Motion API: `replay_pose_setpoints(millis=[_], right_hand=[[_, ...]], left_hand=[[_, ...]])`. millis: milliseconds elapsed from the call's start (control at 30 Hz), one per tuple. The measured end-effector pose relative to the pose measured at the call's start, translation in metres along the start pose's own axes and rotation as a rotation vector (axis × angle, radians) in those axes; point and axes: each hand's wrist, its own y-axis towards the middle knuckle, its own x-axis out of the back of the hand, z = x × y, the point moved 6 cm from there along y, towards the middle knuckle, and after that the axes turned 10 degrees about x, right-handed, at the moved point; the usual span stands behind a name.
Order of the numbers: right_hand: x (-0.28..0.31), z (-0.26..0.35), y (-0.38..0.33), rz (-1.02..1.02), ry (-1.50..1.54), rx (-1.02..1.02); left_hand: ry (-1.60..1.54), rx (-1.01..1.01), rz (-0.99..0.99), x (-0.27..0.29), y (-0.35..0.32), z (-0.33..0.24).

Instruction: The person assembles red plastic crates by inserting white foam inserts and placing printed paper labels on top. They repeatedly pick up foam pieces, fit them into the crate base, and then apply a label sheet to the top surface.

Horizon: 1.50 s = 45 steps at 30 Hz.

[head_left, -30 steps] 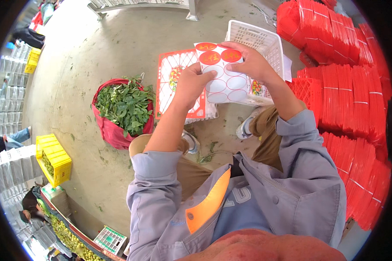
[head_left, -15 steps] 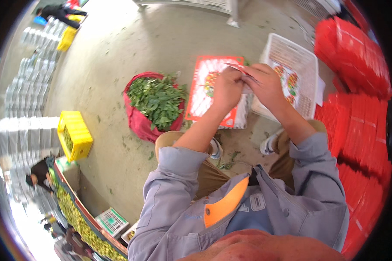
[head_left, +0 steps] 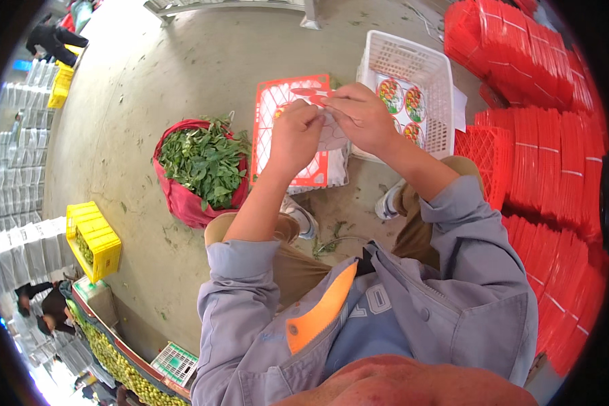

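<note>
Both my hands are raised close together over a red-framed white plastic crate [head_left: 325, 177]. Between them is a sheet of round labels [head_left: 332, 137], its pale side with circle outlines hanging under my fingers and a red and white part sticking out above. My left hand [head_left: 296, 135] is closed, pinching at the sheet's left side. The fingers of my right hand [head_left: 362, 116] press together on its upper right part. Exactly what lies between the fingertips is too small to tell. More label sheets [head_left: 402, 101] with colourful round pictures lie in a white plastic basket [head_left: 442, 68] to the right.
A red sack [head_left: 186, 204] full of green leaves [head_left: 206, 162] stands left of the crate. Stacked red plastic crates [head_left: 548, 145] rise on my right. Further left are a yellow crate [head_left: 105, 243], a long bin of green-yellow fruit [head_left: 118, 358] and people.
My view has shifted, so the scene sits further left. The sheet now hangs lower between my hands, its pale circle-marked side showing, and my hands have drawn slightly apart.
</note>
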Motion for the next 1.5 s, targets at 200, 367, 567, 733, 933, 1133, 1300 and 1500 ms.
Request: replay_pose_setpoints(millis=[200, 367, 567, 733, 933, 1133, 1300, 1500], right_hand=[[0.000, -0.001, 0.005, -0.097, 0.170, -0.270], [-0.014, -0.034, -0.017, -0.070, 0.366, -0.611], [-0.033, -0.078, -0.054, -0.137, 0.978, -1.011], [-0.008, -0.109, -0.045, -0.320, 1.176, -1.017], [-0.060, -0.123, -0.104, 0.056, 0.313, -0.748], [-0.188, -0.064, -0.188, 0.277, 0.214, -0.652], [-0.217, -0.042, -0.202, 0.377, 0.098, -0.646], [-0.248, -0.042, -0.170, 0.323, -0.020, -0.307]], left_hand=[[-0.136, 0.140, 0.057, 0.005, -0.003, 0.000], [-0.190, 0.154, 0.054, 0.001, 0.001, 0.019], [-0.268, 0.265, 0.047, 0.018, 0.015, 0.055], [-0.119, 0.392, -0.226, 0.057, 0.027, 0.069], [0.255, 0.606, -0.467, 0.149, 0.035, 0.130], [-0.929, 0.487, -0.601, 0.186, 0.013, 0.135], [-0.893, 0.452, -0.563, 0.186, 0.003, 0.103], [-0.874, 0.457, -0.560, 0.183, 0.005, 0.089]])
